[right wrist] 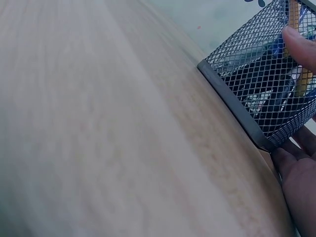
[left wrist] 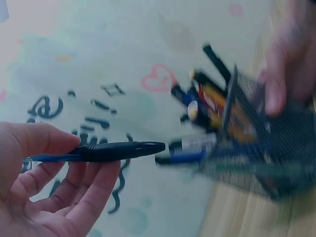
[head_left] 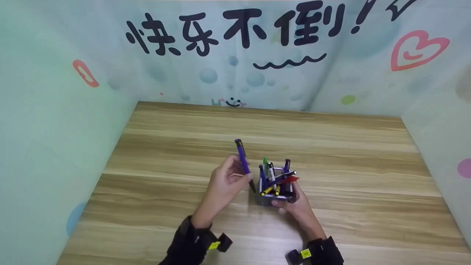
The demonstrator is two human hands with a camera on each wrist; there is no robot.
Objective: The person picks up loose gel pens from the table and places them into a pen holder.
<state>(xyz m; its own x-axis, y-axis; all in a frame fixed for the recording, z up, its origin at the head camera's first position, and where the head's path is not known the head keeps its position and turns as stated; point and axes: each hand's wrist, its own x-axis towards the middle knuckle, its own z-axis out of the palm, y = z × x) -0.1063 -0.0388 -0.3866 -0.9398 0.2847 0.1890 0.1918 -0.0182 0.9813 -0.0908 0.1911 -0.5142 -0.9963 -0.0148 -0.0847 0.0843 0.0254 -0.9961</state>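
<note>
A blue pen [head_left: 241,156] with black ends is pinched between the thumb and fingers of my left hand [head_left: 226,180], just left of the pen holder. In the left wrist view the pen's black grip end [left wrist: 121,150] points toward the holder. My right hand [head_left: 300,206] grips the black mesh pen holder [head_left: 265,201] at its right side and near corner, thumb on the front wall. Several pens stand and lean in the holder: a green pen [head_left: 265,163], a white pen [head_left: 271,171], a red pen [head_left: 290,179] and yellow-ended ones [head_left: 266,191] among them.
The holder's base [right wrist: 232,106] is at the wooden tabletop [head_left: 165,147]. A printed cloth backdrop [head_left: 176,77] with dark lettering rises behind the table and along both sides. Each wrist wears a black band with a small camera [head_left: 224,242].
</note>
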